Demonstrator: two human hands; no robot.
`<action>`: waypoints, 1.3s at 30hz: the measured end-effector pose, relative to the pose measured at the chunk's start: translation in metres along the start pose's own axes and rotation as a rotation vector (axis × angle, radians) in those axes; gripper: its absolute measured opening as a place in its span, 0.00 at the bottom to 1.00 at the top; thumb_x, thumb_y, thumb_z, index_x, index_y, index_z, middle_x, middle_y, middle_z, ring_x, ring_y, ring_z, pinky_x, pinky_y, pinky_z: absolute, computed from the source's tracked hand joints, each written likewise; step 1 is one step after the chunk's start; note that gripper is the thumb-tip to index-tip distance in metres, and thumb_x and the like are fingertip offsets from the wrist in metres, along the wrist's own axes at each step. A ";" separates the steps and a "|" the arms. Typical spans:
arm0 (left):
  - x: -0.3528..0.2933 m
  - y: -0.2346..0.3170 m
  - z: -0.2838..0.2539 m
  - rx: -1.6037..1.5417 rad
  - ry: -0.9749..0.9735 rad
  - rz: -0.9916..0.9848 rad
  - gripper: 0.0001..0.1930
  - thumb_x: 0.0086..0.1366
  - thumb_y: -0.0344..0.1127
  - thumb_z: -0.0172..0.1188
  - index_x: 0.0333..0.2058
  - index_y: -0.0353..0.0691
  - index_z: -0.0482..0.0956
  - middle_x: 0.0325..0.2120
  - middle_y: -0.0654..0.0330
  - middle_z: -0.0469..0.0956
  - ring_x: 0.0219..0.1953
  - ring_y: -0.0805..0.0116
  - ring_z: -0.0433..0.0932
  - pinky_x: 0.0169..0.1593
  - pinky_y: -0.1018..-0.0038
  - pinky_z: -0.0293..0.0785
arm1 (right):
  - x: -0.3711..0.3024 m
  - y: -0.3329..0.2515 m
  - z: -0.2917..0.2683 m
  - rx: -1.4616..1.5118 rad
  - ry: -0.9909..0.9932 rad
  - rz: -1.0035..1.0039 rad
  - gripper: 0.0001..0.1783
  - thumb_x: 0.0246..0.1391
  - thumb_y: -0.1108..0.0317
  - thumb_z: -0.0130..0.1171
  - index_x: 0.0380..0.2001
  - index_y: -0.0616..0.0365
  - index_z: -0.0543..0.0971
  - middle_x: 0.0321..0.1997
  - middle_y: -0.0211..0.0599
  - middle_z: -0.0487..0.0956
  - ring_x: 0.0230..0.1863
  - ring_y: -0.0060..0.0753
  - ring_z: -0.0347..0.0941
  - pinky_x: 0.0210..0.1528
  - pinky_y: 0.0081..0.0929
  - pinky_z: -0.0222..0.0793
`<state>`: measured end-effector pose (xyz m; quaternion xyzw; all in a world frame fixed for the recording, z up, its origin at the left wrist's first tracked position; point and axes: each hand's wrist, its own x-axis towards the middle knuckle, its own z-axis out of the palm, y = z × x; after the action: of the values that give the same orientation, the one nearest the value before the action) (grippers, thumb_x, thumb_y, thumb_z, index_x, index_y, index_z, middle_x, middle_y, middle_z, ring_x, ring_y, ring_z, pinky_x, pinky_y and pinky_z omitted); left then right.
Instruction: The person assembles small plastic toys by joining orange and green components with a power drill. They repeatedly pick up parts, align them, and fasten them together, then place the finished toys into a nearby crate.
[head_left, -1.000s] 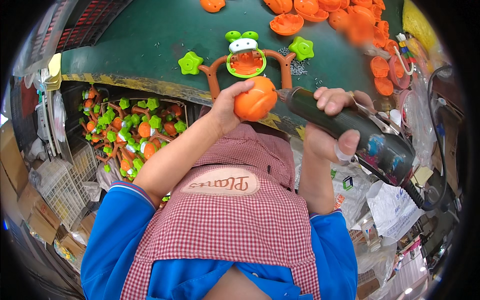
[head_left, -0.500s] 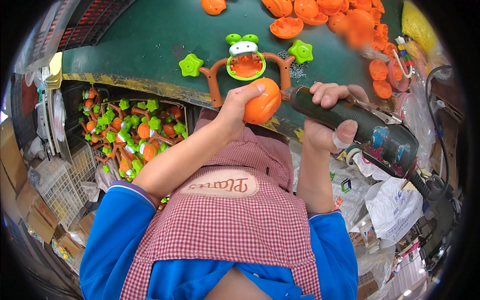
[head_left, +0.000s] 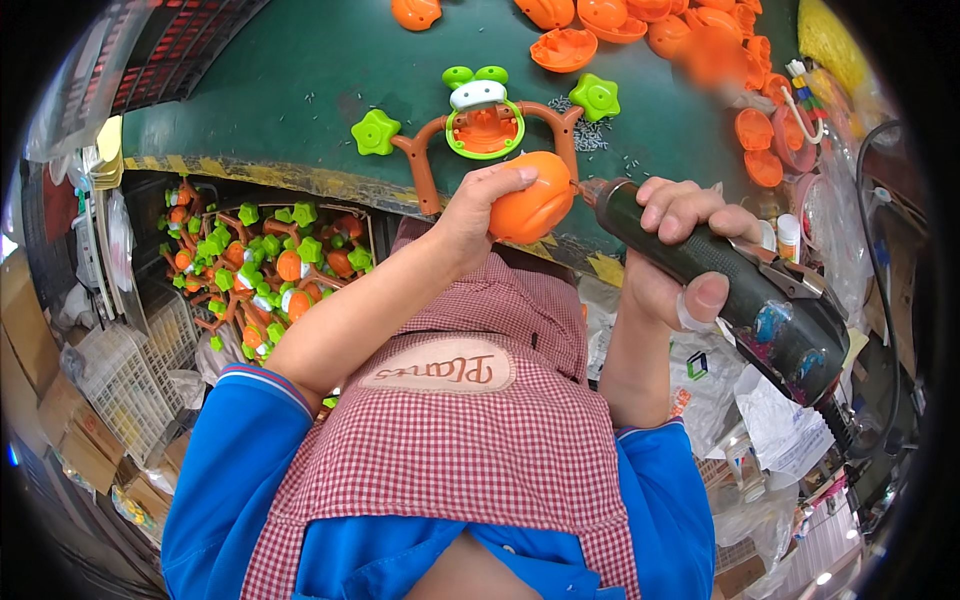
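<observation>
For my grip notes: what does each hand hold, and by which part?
Left hand: orange ball, by its left side. Right hand: dark tool, around its body.

Worn on the head of the person before me, the left fisheye camera looks steeply down at close range over the checked apron (head_left: pixel 440 450), its upper edge toward the green table (head_left: pixel 270 100), taking in the left grip (head_left: pixel 468 215) and right grip (head_left: pixel 655 287) just above mid-view.
</observation>
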<state>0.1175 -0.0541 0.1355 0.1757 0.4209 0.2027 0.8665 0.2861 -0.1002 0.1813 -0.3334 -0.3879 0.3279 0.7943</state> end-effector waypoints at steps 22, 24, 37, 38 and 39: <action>0.014 -0.002 0.000 -0.250 0.085 -0.080 0.22 0.68 0.49 0.49 0.51 0.38 0.68 0.44 0.54 0.76 0.44 0.62 0.78 0.47 0.62 0.77 | -0.003 -0.017 0.015 0.085 0.025 0.026 0.48 0.40 0.31 0.63 0.56 0.53 0.63 0.24 0.30 0.71 0.26 0.29 0.69 0.35 0.35 0.67; 0.014 -0.001 0.001 -0.267 0.110 -0.085 0.22 0.67 0.49 0.49 0.51 0.38 0.68 0.45 0.53 0.76 0.45 0.61 0.78 0.47 0.60 0.76 | -0.003 -0.016 0.018 0.081 0.033 0.034 0.48 0.40 0.31 0.64 0.56 0.52 0.63 0.24 0.30 0.71 0.26 0.29 0.69 0.35 0.35 0.67; 0.001 0.016 -0.016 -0.246 -0.158 -0.078 0.31 0.61 0.49 0.52 0.58 0.36 0.61 0.51 0.48 0.71 0.52 0.49 0.73 0.48 0.54 0.76 | 0.000 -0.028 0.012 0.036 0.110 -0.064 0.49 0.41 0.30 0.62 0.57 0.52 0.62 0.26 0.31 0.71 0.27 0.30 0.68 0.36 0.37 0.67; 0.000 0.016 -0.016 -0.257 -0.162 -0.076 0.31 0.60 0.48 0.54 0.58 0.36 0.62 0.50 0.48 0.72 0.51 0.50 0.74 0.48 0.55 0.76 | 0.001 -0.029 0.015 0.028 0.106 -0.075 0.49 0.41 0.30 0.62 0.57 0.52 0.61 0.26 0.31 0.71 0.27 0.30 0.68 0.36 0.37 0.67; -0.002 0.016 -0.016 -0.268 -0.165 -0.070 0.31 0.59 0.47 0.55 0.57 0.35 0.62 0.49 0.48 0.72 0.50 0.51 0.75 0.47 0.55 0.77 | 0.002 -0.030 0.015 0.020 0.077 -0.079 0.48 0.42 0.31 0.61 0.57 0.52 0.62 0.26 0.31 0.71 0.27 0.30 0.68 0.37 0.38 0.66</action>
<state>0.1000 -0.0390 0.1352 0.0595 0.3235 0.2118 0.9203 0.2824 -0.1111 0.2127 -0.3225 -0.3665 0.2869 0.8243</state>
